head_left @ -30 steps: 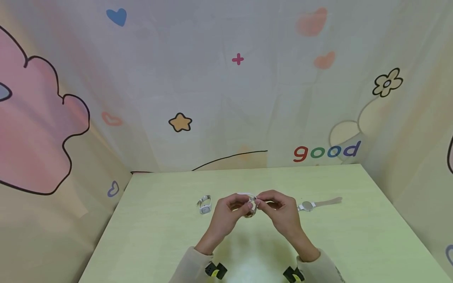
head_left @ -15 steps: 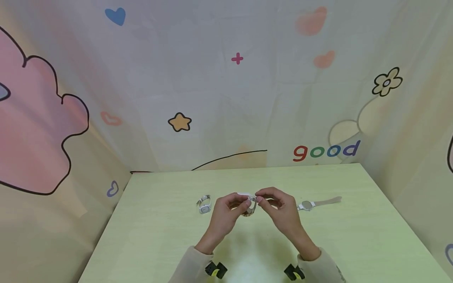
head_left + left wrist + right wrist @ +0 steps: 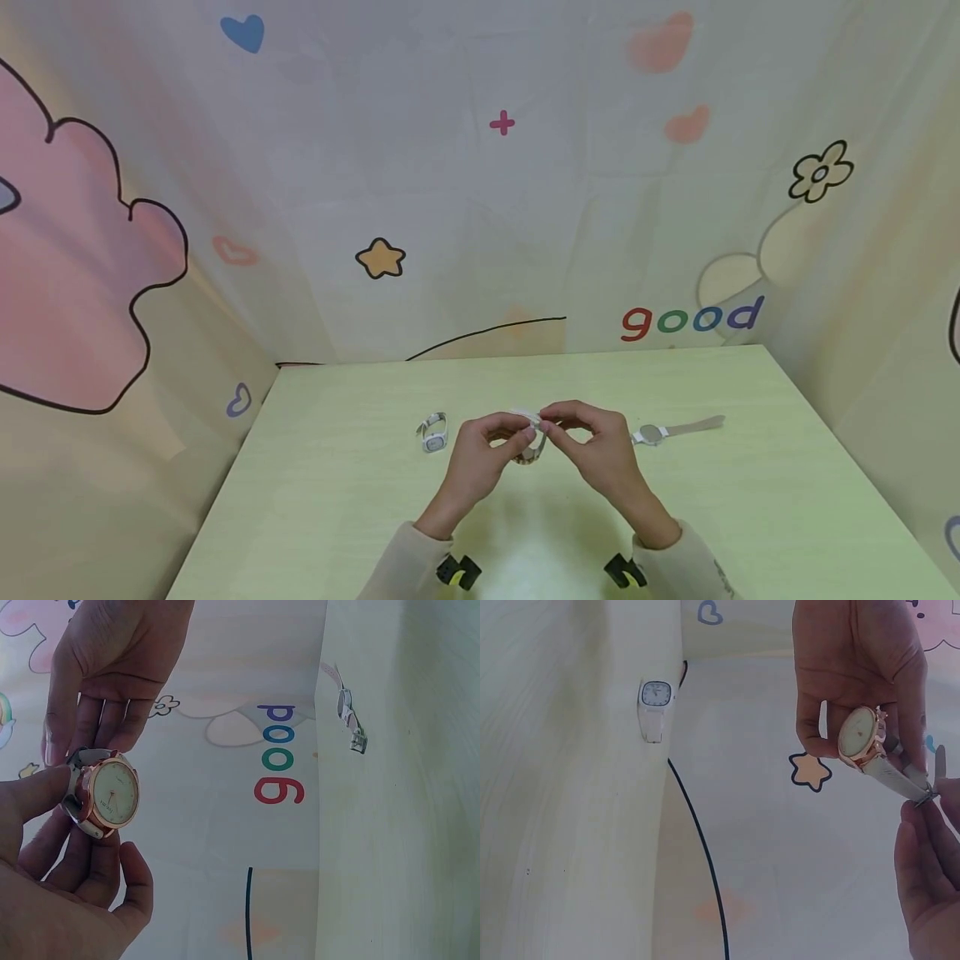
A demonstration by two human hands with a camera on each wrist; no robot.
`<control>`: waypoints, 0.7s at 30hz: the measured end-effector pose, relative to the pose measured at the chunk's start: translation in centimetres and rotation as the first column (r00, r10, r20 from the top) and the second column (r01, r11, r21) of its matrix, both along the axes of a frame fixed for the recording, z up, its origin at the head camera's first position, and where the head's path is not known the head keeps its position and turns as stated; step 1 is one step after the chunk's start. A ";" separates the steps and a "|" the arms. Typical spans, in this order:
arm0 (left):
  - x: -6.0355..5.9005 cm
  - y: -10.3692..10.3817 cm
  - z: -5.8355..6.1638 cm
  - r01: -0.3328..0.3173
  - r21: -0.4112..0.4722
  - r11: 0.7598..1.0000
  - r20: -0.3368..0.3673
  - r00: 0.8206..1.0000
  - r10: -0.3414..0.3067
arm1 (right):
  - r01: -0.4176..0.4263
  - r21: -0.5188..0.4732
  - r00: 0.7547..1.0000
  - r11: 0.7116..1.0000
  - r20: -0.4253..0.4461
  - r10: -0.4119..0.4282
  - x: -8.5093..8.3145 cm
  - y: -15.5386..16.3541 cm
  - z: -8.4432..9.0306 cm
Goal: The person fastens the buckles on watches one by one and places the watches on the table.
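Both hands are raised over the table, holding a wristwatch with a rose-gold case and white strap. My left hand holds the watch, its fingers round the strap behind the dial. The strap is bent into a loop, and its metal buckle sits at my right fingertips. My right hand pinches the strap at the buckle between thumb and fingers. In the head view, the fingers hide part of the strap, and the dial faces away.
A square-faced white watch lies on the table to the left. Another watch, round with a pale strap, lies stretched out on the right. A patterned curtain hangs behind the table's far edge.
My right hand rose slightly, then came back down to the strap. The left hand and the watch have shifted only a little. The two watches on the table lie as before.
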State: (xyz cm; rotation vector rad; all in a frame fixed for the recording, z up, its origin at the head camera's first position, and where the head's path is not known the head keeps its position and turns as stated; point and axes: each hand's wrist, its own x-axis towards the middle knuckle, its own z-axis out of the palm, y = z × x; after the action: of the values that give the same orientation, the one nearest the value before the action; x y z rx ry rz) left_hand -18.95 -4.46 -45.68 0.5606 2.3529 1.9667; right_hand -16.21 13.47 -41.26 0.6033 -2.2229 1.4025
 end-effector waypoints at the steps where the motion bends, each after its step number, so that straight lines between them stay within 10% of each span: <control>1: 0.0 0.0 0.0 -0.004 -0.007 1.000 0.000 1.000 0.004 | 0.001 0.002 1.000 1.000 -0.003 -0.001 0.1 0.0 0.1; 21: 0.3 0.0 0.4 0.005 0.005 1.000 0.008 1.000 -0.005 | -0.002 -0.023 0.999 1.000 -0.054 0.001 -1.5 0.5 -2.4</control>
State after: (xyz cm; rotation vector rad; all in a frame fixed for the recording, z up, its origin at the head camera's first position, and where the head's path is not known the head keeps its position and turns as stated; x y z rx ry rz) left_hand -18.65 -4.42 -45.32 0.5567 2.3404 1.9699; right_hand -17.74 13.96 -43.71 0.6281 -2.1619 1.3941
